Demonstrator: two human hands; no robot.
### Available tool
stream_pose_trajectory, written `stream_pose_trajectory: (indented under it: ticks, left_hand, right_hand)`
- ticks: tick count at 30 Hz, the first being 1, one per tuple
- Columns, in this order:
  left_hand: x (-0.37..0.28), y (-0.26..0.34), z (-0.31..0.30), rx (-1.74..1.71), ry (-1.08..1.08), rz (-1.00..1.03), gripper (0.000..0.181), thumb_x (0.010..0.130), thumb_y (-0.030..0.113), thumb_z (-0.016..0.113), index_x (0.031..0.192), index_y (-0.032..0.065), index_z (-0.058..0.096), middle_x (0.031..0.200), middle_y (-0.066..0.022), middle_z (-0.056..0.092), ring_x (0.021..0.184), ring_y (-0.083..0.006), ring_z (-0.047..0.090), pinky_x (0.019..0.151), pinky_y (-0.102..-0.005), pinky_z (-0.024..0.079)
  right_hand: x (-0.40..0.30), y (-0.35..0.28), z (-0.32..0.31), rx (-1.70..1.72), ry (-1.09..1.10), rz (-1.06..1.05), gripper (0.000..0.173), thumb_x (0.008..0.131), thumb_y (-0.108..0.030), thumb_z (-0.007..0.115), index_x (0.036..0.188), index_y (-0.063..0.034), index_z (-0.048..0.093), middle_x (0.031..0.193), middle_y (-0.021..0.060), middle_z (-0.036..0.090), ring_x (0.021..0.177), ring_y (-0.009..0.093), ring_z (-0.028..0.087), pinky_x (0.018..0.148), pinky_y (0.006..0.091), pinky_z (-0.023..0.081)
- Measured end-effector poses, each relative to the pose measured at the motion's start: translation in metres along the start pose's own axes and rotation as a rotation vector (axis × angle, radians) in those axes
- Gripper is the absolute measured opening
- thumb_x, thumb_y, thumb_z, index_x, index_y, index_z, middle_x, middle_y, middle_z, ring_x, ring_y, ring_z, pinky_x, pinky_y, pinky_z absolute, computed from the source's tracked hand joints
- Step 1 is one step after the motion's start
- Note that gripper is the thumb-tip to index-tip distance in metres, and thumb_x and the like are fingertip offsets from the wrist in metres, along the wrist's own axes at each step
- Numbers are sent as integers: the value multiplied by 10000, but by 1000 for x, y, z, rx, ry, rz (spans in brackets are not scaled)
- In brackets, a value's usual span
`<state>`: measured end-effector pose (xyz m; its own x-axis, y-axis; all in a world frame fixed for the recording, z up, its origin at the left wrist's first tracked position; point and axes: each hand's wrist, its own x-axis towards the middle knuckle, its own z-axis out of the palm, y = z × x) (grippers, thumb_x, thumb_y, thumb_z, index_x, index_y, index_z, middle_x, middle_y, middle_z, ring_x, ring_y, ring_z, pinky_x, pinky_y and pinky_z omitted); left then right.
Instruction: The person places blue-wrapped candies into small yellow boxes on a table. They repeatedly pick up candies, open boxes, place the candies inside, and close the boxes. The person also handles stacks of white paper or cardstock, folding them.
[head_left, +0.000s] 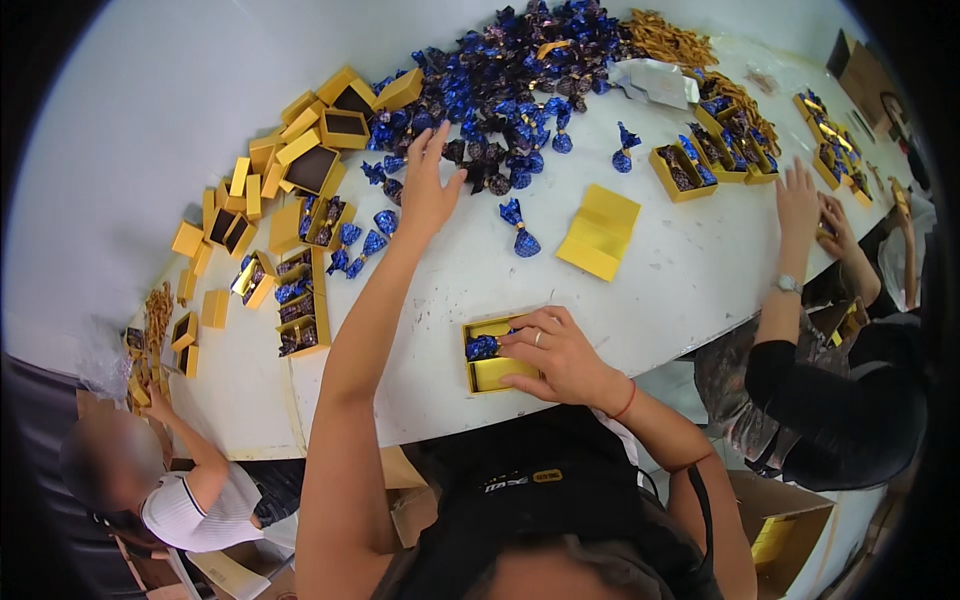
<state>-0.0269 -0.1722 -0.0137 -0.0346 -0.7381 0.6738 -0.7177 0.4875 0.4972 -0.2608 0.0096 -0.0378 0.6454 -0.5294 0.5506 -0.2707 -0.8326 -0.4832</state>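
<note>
My left hand (431, 184) reaches out over the near left edge of a big pile of blue and dark foil-wrapped sweets (517, 75). Its fingers are apart and nothing is seen in it. My right hand (562, 356) lies over a small open yellow box (469, 375) in front of me. Its fingertips are on a blue foil-wrapped sweet (482, 346) inside, and the hand hides the box's right half. A creased yellow card sheet (600, 232) lies flat beyond the box. A single blue sweet (519, 229) is left of that sheet, and another one (623, 150) lies farther back.
Stacked yellow boxes (300, 146) cover the left of the white table (420, 360). Filled boxes (682, 172) stand at right, near orange-brown ties (667, 37) and a silver pouch (652, 81). Co-workers' hands (796, 202) are at right; another person's hand (156, 401) is at far left.
</note>
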Motion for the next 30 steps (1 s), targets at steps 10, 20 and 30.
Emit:
stream_pose_trajectory:
  ticks: [10, 20, 30]
  left_hand:
    - [-114, 69, -98, -576, 9, -446, 46, 882, -44, 579, 920, -24, 564, 855, -73, 645, 737, -131, 658, 700, -253, 537]
    - [-201, 121, -98, -235, -242, -73, 216, 657, -152, 625, 757, 18, 536, 880, -131, 625, 772, -214, 601, 683, -299, 487]
    - [-184, 97, -96, -151, -220, -285, 172, 684, -107, 678, 751, 19, 581, 933, -97, 587, 808, -190, 582, 718, -274, 468]
  right_hand:
    - [-10, 4, -3, 51, -133, 36, 653, 677, -315, 836, 1230, -89, 572, 1217, 45, 587, 1194, 253, 503, 991, 401, 369]
    - [-3, -4, -12, 112, -106, 152, 871, 646, -269, 852, 1405, -95, 461, 1163, 63, 587, 1134, 241, 528, 997, 388, 361]
    - [-8, 6, -3, 94, -82, 70, 735, 650, -237, 846, 1288, -64, 524, 1222, 66, 575, 1178, 266, 512, 1007, 419, 369]
